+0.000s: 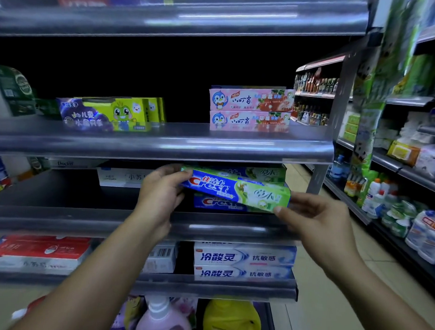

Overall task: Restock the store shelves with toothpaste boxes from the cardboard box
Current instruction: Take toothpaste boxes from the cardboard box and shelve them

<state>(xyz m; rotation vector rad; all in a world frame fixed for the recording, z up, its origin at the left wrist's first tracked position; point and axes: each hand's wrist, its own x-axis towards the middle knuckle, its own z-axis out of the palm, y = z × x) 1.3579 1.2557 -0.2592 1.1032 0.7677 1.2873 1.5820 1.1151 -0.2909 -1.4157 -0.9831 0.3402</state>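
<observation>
Far left, low down, a stack of red toothpaste boxes sits on the lower shelf. Up above, purple-and-green children's boxes stand near the front of the upper shelf.

Moving in, here's the left hand, reaching over the front rail of the middle shelf. Its fingers and thumb are curled round the left end of a green-and-blue toothpaste box, a firm grip. That box is up in the air at the mouth of the middle shelf, tilted a little with its right end lower. It hangs just over another blue box of the same brand lying flat on the shelf. More green boxes are tucked behind it.

Above them, two pink boxes are stacked on the upper shelf. Below, two white-and-blue boxes sit stacked, and further down stand a pink bottle and a yellow bag.

Now the right hand: thumb under the near corner, fingers behind, pinching the right end of the held box.

Far right, across the aisle, another rack carries bottles and packets.
</observation>
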